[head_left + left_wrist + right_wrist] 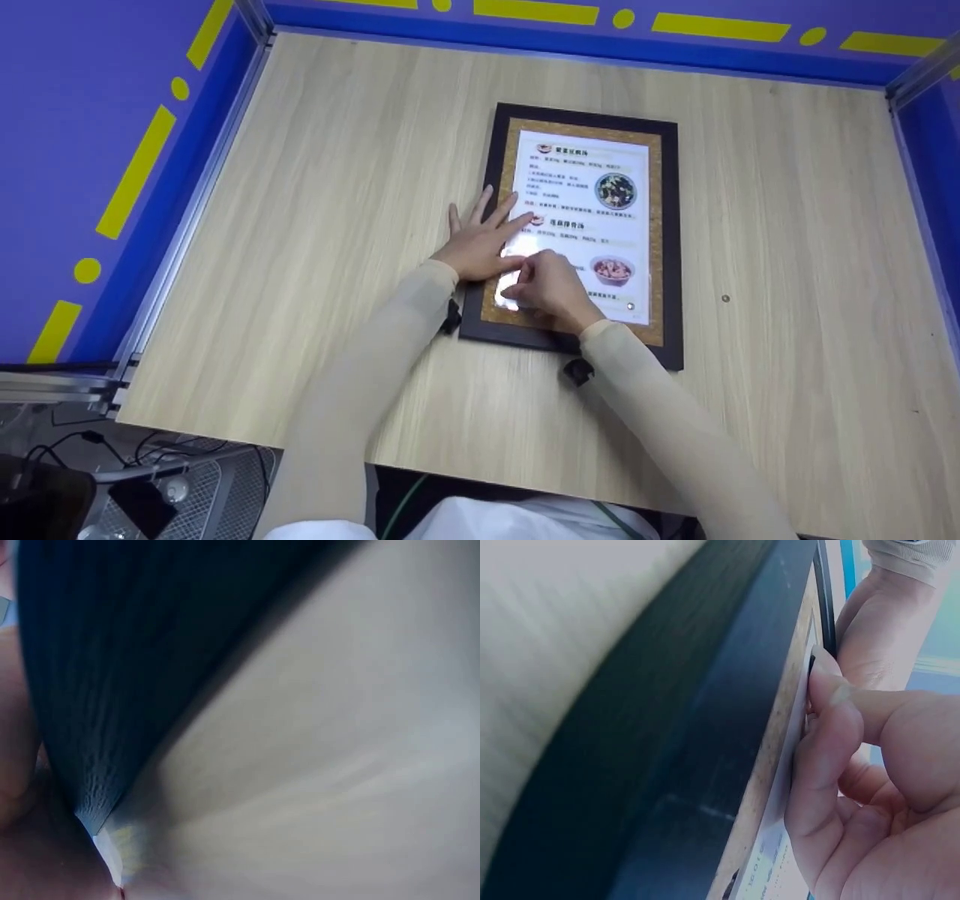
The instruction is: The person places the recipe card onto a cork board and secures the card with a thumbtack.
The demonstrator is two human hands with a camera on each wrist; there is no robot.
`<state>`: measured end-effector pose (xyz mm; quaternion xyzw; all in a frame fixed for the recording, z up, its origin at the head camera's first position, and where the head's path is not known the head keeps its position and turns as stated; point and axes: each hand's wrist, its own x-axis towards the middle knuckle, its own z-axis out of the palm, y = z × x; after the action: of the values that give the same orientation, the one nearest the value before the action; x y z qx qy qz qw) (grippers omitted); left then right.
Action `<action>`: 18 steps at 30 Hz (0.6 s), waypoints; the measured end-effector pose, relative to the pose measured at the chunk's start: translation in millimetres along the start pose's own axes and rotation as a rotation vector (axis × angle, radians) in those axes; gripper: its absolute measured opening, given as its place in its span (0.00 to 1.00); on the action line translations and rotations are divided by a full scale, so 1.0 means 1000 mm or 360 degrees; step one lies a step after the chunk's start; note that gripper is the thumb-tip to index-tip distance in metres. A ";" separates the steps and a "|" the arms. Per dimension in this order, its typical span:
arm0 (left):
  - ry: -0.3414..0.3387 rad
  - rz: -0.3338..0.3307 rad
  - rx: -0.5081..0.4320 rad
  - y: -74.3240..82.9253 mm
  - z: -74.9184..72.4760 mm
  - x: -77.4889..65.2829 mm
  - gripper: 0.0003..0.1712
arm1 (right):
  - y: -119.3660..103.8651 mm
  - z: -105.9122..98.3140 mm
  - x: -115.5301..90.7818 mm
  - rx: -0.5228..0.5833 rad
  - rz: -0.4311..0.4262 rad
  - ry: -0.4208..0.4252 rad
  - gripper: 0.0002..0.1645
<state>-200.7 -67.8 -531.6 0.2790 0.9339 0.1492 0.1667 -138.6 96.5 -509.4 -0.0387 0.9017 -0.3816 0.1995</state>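
A printed sheet (634,225) with dish pictures lies on a cork board in a dark frame (667,225). My left hand (480,244) rests flat with spread fingers across the frame's left edge and the sheet. At the sheet's lower left part is my right hand (551,285), its fingers curled and its thumb meeting the index finger. The right wrist view shows this right hand (855,795) against the sheet; whether something lies between its fingertips is hidden. A small round tack-like piece (630,306) sits near the sheet's lower right corner.
The framed board lies on a light wooden table (360,150). Right of it is a small round metallic spot (725,298). Blue panels (180,37) with yellow marks stand along the table's sides and back. Cables and a mesh basket (202,480) are below, front left.
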 end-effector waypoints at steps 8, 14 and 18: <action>-0.0003 0.0004 -0.0008 0.000 -0.001 0.001 0.42 | -0.003 0.002 -0.001 -0.0113 0.0009 0.0050 0.18; 0.0001 -0.0017 -0.0009 -0.003 0.002 0.001 0.43 | 0.000 0.003 0.002 -0.0120 -0.0040 0.0062 0.20; -0.0003 -0.0015 -0.0019 -0.001 0.001 0.001 0.43 | 0.001 0.002 0.002 -0.0137 -0.0048 0.0053 0.21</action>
<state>-201.7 -67.7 -533.6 0.2736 0.9342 0.1536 0.1699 -139.7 95.7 -511.8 -0.0544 0.9198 -0.3460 0.1770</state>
